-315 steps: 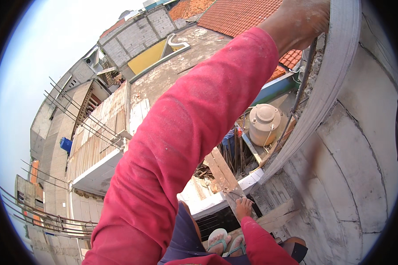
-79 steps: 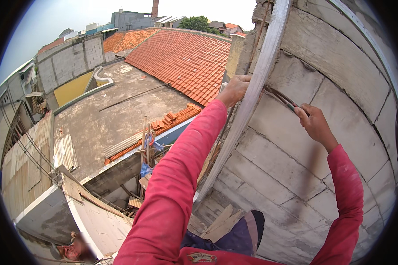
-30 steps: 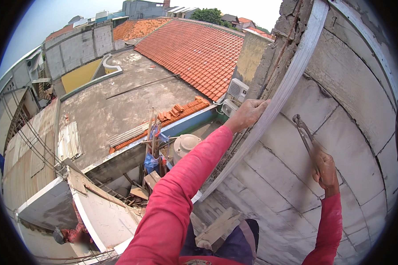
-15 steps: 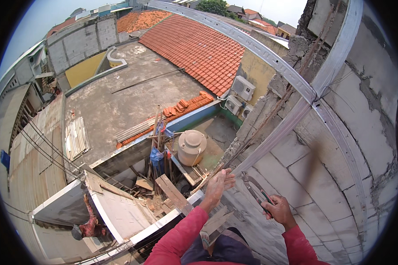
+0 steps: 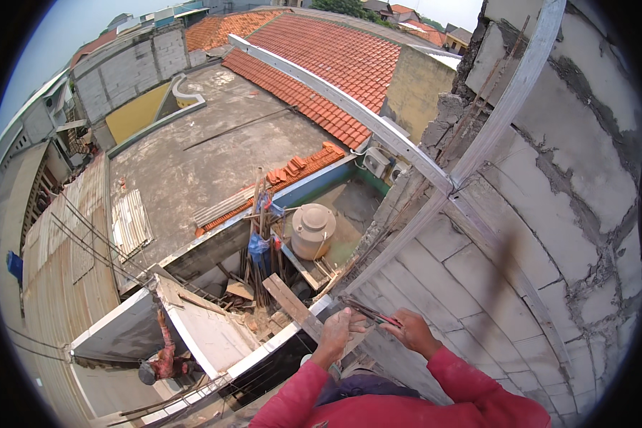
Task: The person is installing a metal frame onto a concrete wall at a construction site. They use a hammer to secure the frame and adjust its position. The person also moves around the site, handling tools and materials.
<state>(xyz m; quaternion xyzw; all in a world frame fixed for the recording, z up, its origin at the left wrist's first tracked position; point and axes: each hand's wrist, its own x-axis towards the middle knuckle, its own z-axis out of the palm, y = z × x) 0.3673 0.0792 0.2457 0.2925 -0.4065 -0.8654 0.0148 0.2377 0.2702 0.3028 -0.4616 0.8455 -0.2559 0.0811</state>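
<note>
My right hand (image 5: 415, 333) grips the handles of a pair of dark pliers (image 5: 369, 312), whose jaws point left. My left hand (image 5: 339, 332) sits just under those jaws with curled fingers, at the lower end of a pale metal rail (image 5: 486, 135). The rail runs diagonally up the grey block wall (image 5: 549, 235). I cannot tell whether the left fingers close on the rail or only rest there. A second rail (image 5: 335, 96) branches off to the upper left. Both my sleeves are red.
I am high above a drop. Below lie a wooden plank (image 5: 292, 307), a beige water tank (image 5: 312, 230), stacked poles (image 5: 259, 235) and a flat concrete roof (image 5: 214, 153). Another person in red (image 5: 162, 360) works lower left. Orange tiled roofs (image 5: 335, 57) lie beyond, and cables (image 5: 85, 242) to the left.
Over the last second my view tipped downward. Both hands dropped along the rail and came close together. The right hand kept the pliers throughout.
</note>
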